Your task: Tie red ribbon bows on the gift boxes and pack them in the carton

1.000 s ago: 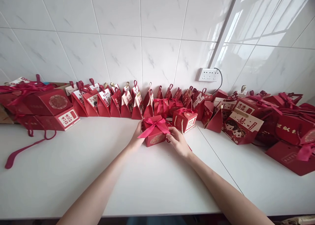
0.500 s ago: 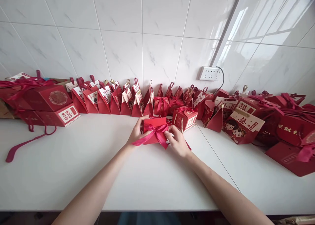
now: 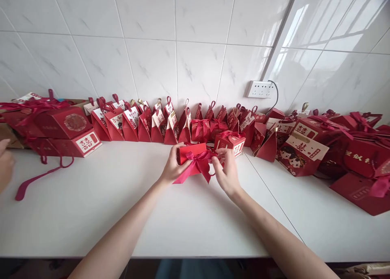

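Observation:
A small red gift box (image 3: pixel 188 150) with a magenta satin ribbon bow (image 3: pixel 198 164) on its front is in the middle of the white table, in the head view. My left hand (image 3: pixel 171 166) grips the box's left side, thumb in front near the bow. On the right, my right hand (image 3: pixel 226 172) has thumb and fingers pinched at the bow's right part, with a ribbon end hanging by the fingertips. Just behind my right hand stands a finished red box (image 3: pixel 227 141) with a bow and a white label.
A row of red triangular favour boxes (image 3: pixel 131 122) lines the tiled wall. Larger red boxes are stacked at the left (image 3: pixel 65 122) and right (image 3: pixel 362 193). A loose ribbon (image 3: pixel 36 181) lies at left. Another person's hand (image 3: pixel 4 165) shows at the left edge. A power strip (image 3: pixel 261 89) is on the wall.
My right hand has shifted slightly right and tugs the bow's right part outward. The box has turned a little. Another person's hand has come in at the left edge.

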A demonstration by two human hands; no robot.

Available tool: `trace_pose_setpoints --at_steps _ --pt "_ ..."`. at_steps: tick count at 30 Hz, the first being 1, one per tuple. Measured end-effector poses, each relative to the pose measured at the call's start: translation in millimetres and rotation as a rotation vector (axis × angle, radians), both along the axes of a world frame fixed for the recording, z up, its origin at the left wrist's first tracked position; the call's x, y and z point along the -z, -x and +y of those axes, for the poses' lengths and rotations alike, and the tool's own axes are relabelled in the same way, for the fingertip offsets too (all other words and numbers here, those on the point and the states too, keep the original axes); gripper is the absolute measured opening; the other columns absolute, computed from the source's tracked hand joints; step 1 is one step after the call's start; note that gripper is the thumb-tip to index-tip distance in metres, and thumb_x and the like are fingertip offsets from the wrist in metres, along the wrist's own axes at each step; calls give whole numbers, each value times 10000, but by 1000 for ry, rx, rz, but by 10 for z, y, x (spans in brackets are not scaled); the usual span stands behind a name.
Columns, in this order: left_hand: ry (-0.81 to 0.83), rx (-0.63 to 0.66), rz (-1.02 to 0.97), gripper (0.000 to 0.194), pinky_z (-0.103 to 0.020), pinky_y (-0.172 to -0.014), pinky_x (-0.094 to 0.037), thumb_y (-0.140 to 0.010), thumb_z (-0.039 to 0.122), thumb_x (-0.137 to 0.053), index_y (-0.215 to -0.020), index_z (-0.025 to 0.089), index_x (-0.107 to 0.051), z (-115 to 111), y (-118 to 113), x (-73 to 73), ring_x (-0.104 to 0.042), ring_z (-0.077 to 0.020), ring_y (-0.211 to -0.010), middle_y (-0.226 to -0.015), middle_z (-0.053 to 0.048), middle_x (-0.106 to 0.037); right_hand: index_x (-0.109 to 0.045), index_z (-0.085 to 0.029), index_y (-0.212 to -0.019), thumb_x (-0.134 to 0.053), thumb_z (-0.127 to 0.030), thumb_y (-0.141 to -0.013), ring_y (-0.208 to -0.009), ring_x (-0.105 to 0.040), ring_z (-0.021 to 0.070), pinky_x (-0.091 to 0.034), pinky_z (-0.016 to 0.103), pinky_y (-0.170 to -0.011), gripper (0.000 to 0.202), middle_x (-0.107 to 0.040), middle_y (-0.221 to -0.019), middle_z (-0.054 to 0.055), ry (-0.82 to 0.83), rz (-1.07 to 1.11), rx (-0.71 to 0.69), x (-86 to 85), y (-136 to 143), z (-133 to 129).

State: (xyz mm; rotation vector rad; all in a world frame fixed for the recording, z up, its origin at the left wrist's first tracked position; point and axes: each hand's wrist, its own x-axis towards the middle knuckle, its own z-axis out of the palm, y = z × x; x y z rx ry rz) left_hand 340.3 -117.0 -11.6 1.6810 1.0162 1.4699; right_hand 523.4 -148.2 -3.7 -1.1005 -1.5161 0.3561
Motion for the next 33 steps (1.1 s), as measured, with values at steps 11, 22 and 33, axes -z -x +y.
trace_pose_setpoints --at_steps 11,22,33 --pt "-116 -130 118 456 -418 -1030 -345 -688 265 -633 -1095 226 -434 -62 -73 48 -448 -252 -1215 -1260 -104 -452 -572 -158 -725 -459 -717 -750 -324 -502 99 -371 202 -316 571 -538 -446 -38 815 153 -696 162 464 -316" --pt "-6 -97 65 432 -382 -936 -409 -689 283 -643 -1079 218 -469 -27 -34 -22 -533 -231 -1096 -1141 -77 -552 -535 -169 -660 -516 -641 -776 -293 -455 72 -351 189 -340 486 -466 -399 -79 708 248 -854 6 347 -364" --pt "89 -115 22 431 -422 -956 -398 -698 271 -663 -1081 218 -472 -10 5 -33 -549 -235 -1069 -1088 -70 -576 -703 -129 -728 -638 -561 -716 -397 -504 38 -464 136 -437 438 -534 -506 -43 1050 -86 -1435 -147 313 -543"
